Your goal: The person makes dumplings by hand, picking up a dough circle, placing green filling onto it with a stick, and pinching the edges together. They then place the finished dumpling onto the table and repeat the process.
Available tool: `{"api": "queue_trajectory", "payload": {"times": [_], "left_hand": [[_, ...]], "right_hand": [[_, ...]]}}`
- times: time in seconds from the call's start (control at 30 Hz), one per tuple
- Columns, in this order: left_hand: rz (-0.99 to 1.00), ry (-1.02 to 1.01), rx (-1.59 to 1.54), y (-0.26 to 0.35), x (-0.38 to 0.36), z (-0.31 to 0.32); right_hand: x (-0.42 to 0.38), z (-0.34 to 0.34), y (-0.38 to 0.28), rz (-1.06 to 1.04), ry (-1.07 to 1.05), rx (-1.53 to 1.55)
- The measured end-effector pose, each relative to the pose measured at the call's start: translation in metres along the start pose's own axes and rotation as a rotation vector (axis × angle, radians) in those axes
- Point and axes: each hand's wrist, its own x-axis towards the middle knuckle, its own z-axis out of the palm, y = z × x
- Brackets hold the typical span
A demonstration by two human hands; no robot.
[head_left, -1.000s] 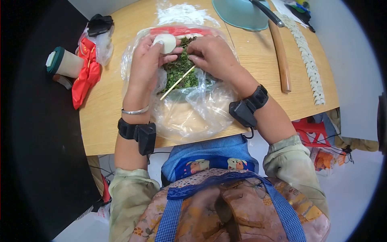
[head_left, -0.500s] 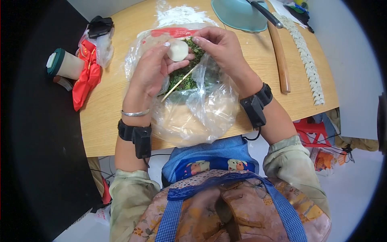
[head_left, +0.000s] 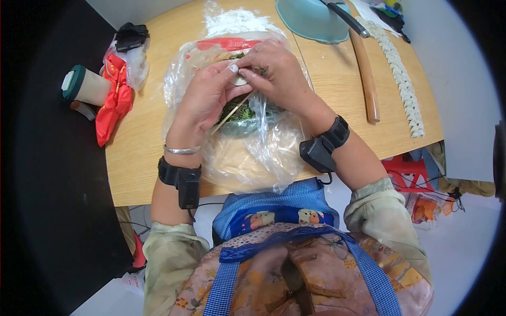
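My left hand [head_left: 206, 94] holds a round white dumpling wrapper [head_left: 239, 80], with its thumb on the near face and fingers behind. The fingers of my right hand [head_left: 280, 75] are closed at the same wrapper and cover most of it. Under both hands a clear plastic bag [head_left: 253, 158] lies spread open, with chopped green filling [head_left: 243, 112] inside. A pair of thin wooden chopsticks [head_left: 227, 116] leans slantwise across the filling, its upper end hidden near my hands.
White flour [head_left: 237, 22] is scattered at the back of the table. On the right lie a wooden rolling pin [head_left: 365, 79], a long row of overlapping dumpling wrappers [head_left: 401, 79] and a teal bowl [head_left: 313, 21] under a black handle. A lidded cup [head_left: 90, 87] and red bag [head_left: 116, 108] stand left.
My right hand has moved left and down onto the wrapper, and its fingers now meet those of my left hand. The wrapper is now mostly hidden.
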Motion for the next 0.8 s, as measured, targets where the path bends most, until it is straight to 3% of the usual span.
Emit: {"api": "queue_trajectory", "payload": {"times": [0.13, 0.3, 0.8], "left_hand": [[0.031, 0.052, 0.036, 0.0, 0.003, -0.002], [0.038, 0.073, 0.025, 0.005, 0.0, 0.003], [0.01, -0.064, 0.025, -0.002, 0.003, -0.009]], "right_hand": [[0.001, -0.002, -0.001, -0.012, 0.027, -0.005], [-0.001, -0.001, -0.002, 0.241, 0.013, 0.262], [-0.002, 0.001, -0.001, 0.14, 0.007, 0.138]]}}
